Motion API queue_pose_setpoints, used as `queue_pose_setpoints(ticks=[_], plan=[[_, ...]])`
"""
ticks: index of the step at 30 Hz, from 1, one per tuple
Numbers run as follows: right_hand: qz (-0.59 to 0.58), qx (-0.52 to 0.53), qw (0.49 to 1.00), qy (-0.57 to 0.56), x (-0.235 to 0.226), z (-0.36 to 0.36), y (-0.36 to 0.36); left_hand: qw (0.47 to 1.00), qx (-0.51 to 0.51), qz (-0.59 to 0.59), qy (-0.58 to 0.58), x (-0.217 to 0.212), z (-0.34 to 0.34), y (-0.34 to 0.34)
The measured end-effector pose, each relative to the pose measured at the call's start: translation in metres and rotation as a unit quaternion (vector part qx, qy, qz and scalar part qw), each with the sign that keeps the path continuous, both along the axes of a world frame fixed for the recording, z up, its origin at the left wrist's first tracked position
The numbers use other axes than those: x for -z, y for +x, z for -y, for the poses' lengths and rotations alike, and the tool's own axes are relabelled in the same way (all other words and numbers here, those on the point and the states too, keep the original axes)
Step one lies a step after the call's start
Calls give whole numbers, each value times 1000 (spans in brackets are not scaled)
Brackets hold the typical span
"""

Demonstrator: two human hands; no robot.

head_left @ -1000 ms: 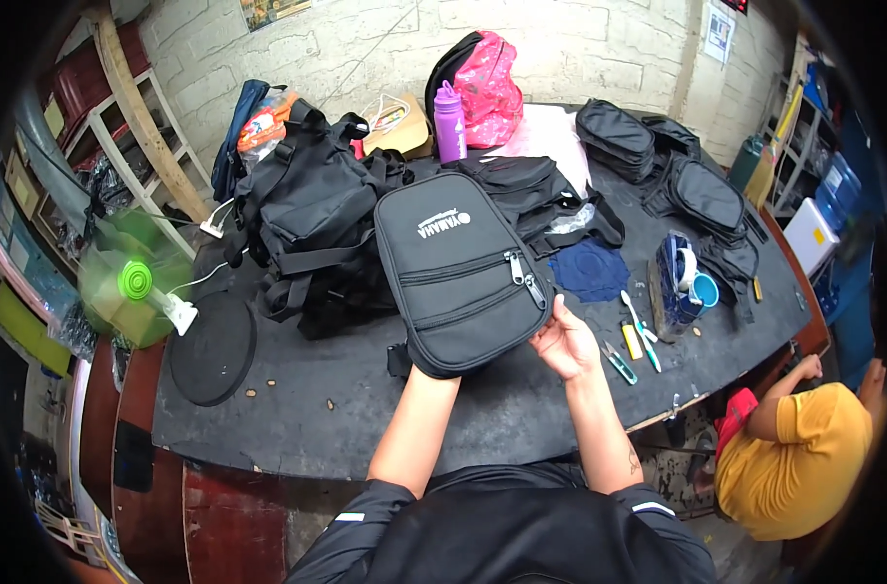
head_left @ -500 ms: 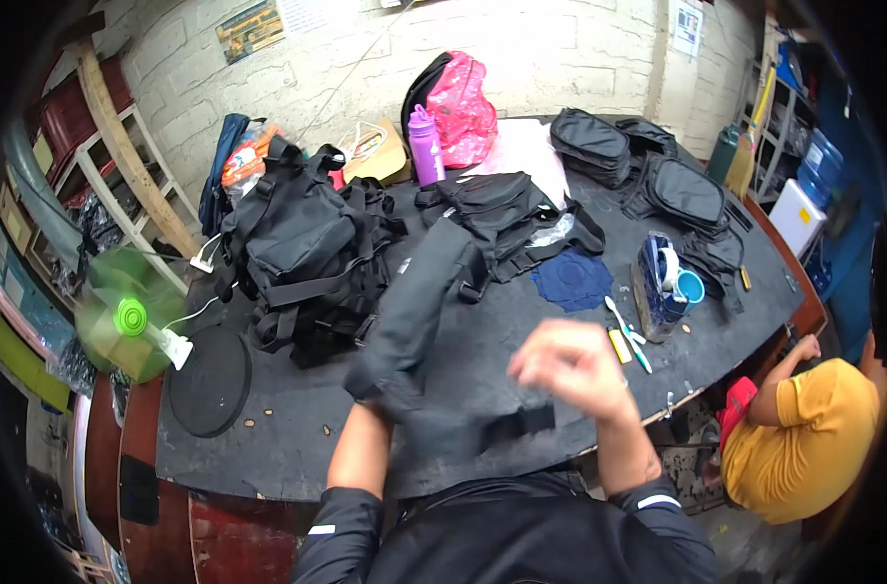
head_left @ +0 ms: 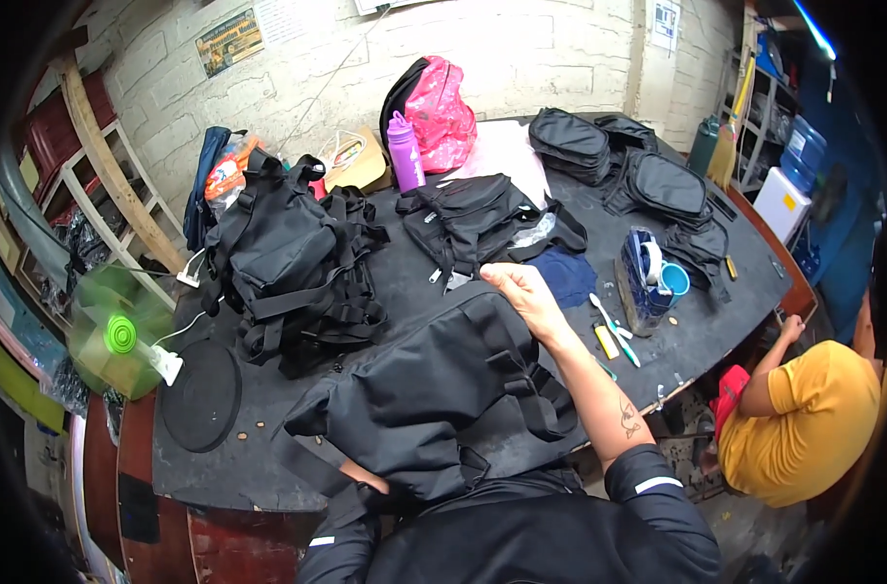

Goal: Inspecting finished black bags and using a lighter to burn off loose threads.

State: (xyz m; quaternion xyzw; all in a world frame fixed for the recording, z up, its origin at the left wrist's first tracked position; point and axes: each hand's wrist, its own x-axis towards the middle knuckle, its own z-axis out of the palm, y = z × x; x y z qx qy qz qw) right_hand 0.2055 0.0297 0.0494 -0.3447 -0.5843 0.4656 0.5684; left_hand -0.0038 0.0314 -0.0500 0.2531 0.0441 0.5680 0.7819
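Note:
A black fabric bag (head_left: 414, 389) with straps and buckles lies at the table's near edge, right in front of me. My right hand (head_left: 523, 297) pinches its upper right corner between thumb and fingers. Of my left arm only a strip of forearm (head_left: 364, 476) shows at the bag's lower left; the bag and its straps hide that hand. Just beyond my right hand is another black bag (head_left: 468, 219) with a zipper, partly flat on the table. A dark blue cloth (head_left: 565, 276) lies to the right of my fingers.
A pile of black bags (head_left: 288, 253) stands at left, near a round black disc (head_left: 200, 394) and a green fan (head_left: 120, 334). A purple bottle (head_left: 405, 156) and pink bag (head_left: 442, 107) stand behind. Right are a toothbrush (head_left: 614, 329), blue cup (head_left: 673, 279) and a person in yellow (head_left: 804, 423).
The black bag has swung from upright and narrow to spread out flat across the near table. My right hand, free before, has moved up and left and taken its corner.

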Motion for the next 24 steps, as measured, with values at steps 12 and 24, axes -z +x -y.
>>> queue_pose_setpoints(ticks=[12,24], plan=[[-42,166,976,133,27,39,-35,998,25,20,-44,33,-11,-7],[-16,229,946,228,27,61,-43,993,53,38,-98,69,-16,-10]])
